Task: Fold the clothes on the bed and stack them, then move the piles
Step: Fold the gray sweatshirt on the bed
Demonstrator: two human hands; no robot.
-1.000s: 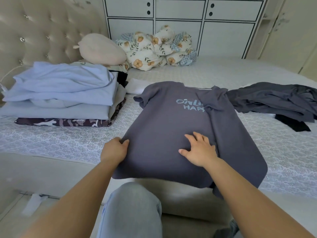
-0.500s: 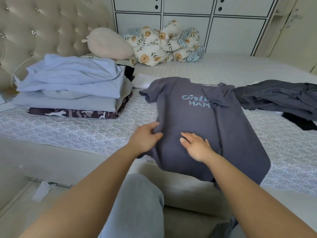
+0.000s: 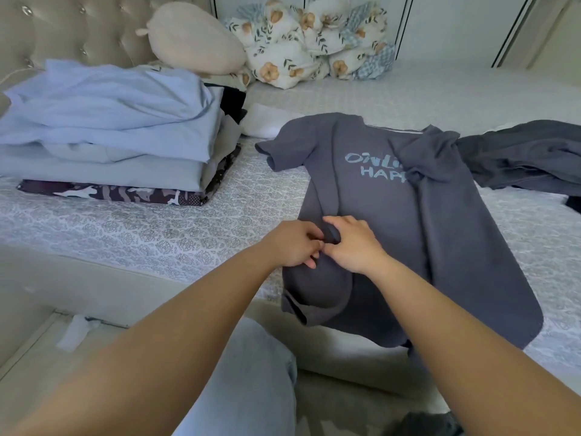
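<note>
I am now bringing my left hand inward from the shirt's left edge, where it sat a second ago, to meet my right hand mid-panel. Both are pinching a raised ridge of the grey T-shirt, so I judge the left-side fold is starting. The shirt is lying face up on the bed, hem overhanging the near edge, right sleeve already folded in.
</note>
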